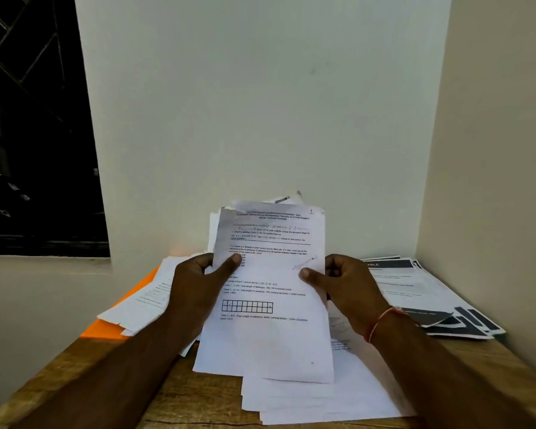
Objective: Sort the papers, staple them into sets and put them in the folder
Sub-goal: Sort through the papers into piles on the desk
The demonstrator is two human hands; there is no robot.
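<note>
A person's left hand and right hand hold a sheaf of papers above the middle of a wooden table. The sheaf stands nearly upright in portrait. Its long axis runs from the table's near edge up toward the wall, with the printed heading at the top and the text the right way up for the holder. The top sheet bears a handwritten "1" in its upper right corner and a drawn grid in its lower half; the upper left corner is creased and shaded.

Each hand grips one long side at about mid-height, with the thumb pressed flat on the front page and the fingers curled behind the stack. The sheaf's bottom edge hangs just over loose white sheets, which are fanned across the table to its near edge. Whether the two touch cannot be told.

An orange folder lies flat by the table's left edge, mostly covered by more white sheets that overhang it. Printouts with dark bands are spread toward the far right corner, where the table meets the side wall. Further pages lean against the back wall behind the held sheaf. A red thread band circles the right wrist. A dark window fills the upper left.
</note>
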